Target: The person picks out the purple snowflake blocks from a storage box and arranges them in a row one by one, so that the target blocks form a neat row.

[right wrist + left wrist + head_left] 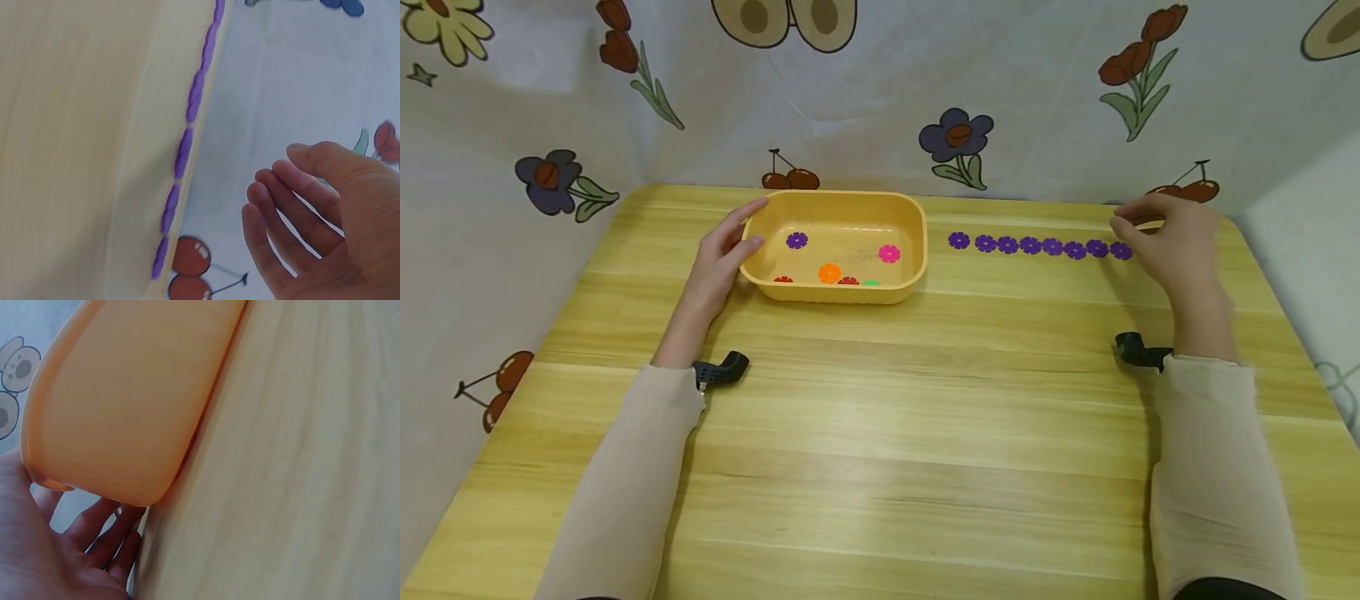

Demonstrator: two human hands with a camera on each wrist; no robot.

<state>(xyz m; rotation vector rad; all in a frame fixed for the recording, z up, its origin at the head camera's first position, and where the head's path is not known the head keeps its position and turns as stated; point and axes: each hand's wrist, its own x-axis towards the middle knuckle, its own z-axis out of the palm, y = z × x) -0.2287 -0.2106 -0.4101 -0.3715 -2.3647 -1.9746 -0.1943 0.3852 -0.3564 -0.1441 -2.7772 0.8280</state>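
My left hand (713, 260) holds the left end of a yellow plastic tub (842, 295), with the thumb at its rim. In the left wrist view, fingers (112, 534) reach to the tub's lower edge. Inside lie several flower-shaped plastic discs: a purple disc (797, 240), a pink disc (889, 253), an orange disc (829, 273), and red and green ones partly hidden by the front wall. A row of purple discs (1031, 246) runs along the table to the tub's right. Above its right end hovers my right hand (1176, 250), fingers loosely bent and nothing between them.
The wooden table (910, 442) stretches toward me, its back edge just behind the tub and the row. A white patterned cloth (850, 108) hangs behind it. Black wrist mounts (722, 368) jut inward from both sleeves.
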